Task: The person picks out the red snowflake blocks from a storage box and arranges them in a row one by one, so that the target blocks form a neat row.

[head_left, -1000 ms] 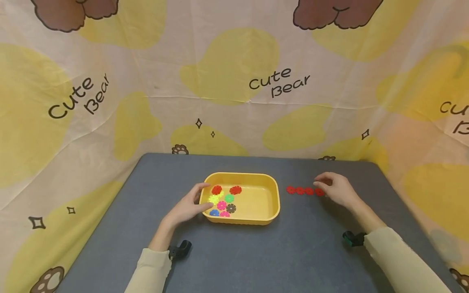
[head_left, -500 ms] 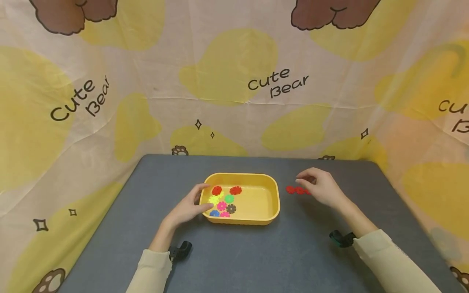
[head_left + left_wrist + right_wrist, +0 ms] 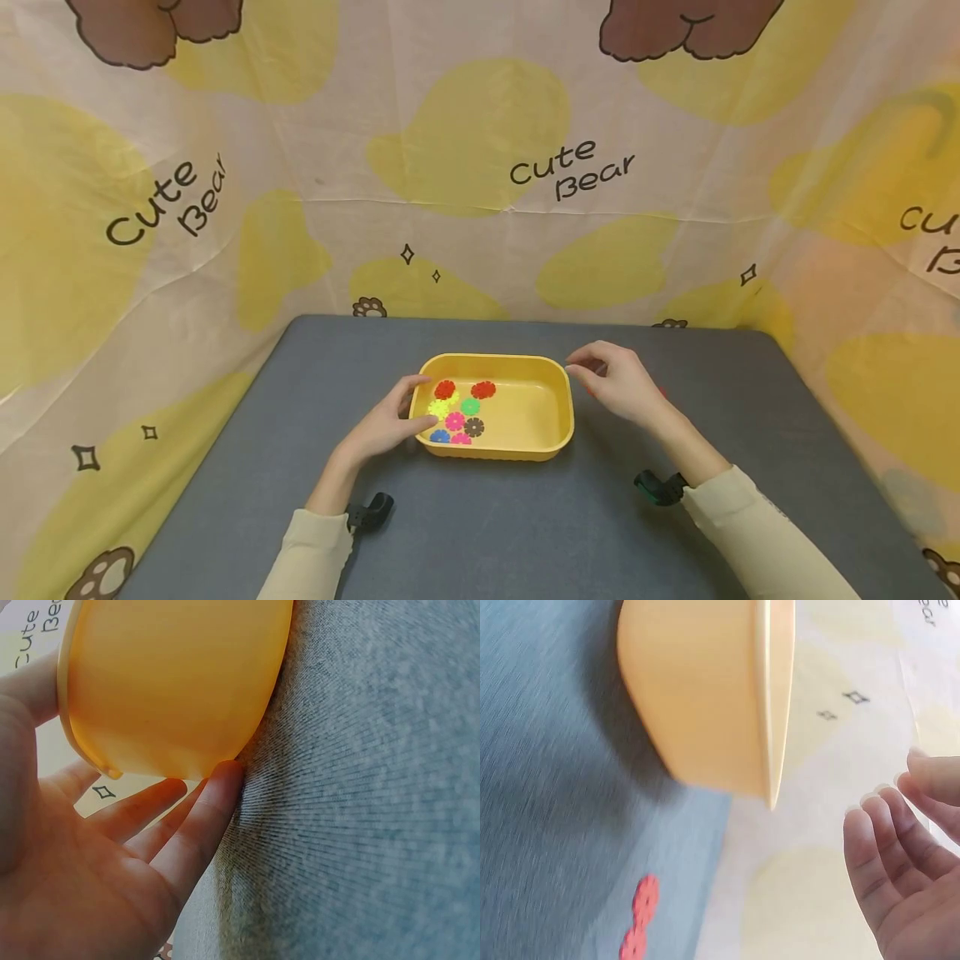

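Note:
My left hand [image 3: 384,423] grips the left end of a yellow plastic box [image 3: 491,455], thumb over the rim and fingers against the outside wall. Inside, bunched toward that end, lie several notched plastic discs, among them a red disc [image 3: 445,389], a green disc [image 3: 470,407], a dark disc [image 3: 474,427] and a blue disc [image 3: 440,436]. My right hand [image 3: 617,385] hovers just beyond the box's right rim, fingers loosely bent, thumb and index tips close together and nothing between them. Below it, a row of red discs [image 3: 646,900] lies on the table, mostly hidden in the head view.
The grey table [image 3: 480,525] ends at the back against a printed cloth [image 3: 465,133] that also hangs at both sides. A dark band with a camera [image 3: 371,512] sits on the left wrist, and another wrist camera [image 3: 660,487] on the right.
My right hand has moved left along the row of red discs, from its right end to beside the box's right rim. The left hand and the box stay put.

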The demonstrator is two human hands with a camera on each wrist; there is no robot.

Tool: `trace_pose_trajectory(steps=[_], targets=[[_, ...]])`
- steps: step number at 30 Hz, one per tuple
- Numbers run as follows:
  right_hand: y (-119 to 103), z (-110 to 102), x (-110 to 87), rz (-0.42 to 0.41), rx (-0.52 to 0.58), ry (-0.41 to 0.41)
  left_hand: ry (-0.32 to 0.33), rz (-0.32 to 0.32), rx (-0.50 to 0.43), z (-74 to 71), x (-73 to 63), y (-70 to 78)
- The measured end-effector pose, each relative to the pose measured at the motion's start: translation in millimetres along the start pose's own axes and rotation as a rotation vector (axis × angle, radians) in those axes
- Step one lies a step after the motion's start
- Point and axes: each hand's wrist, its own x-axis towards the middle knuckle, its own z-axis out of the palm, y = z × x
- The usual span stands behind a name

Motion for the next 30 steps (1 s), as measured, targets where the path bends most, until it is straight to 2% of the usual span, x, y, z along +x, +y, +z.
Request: trace_pose_trajectory(steps=[7, 15, 30], targets=[[-12, 25, 10.9, -0.05, -0.013, -0.038, -0.002, 0.013, -0.007, 0.9, 0.5, 1.9], [-20, 52, 21.1, -0.057, -0.001, -0.085, -0.002, 0.014, -0.005, 1.7, -0.3, 3.9], [-26, 92, 47.7, 0.036, 0.009, -0.163, 0.001, 0.017, -0.003, 0.1, -2.0, 1.9]])
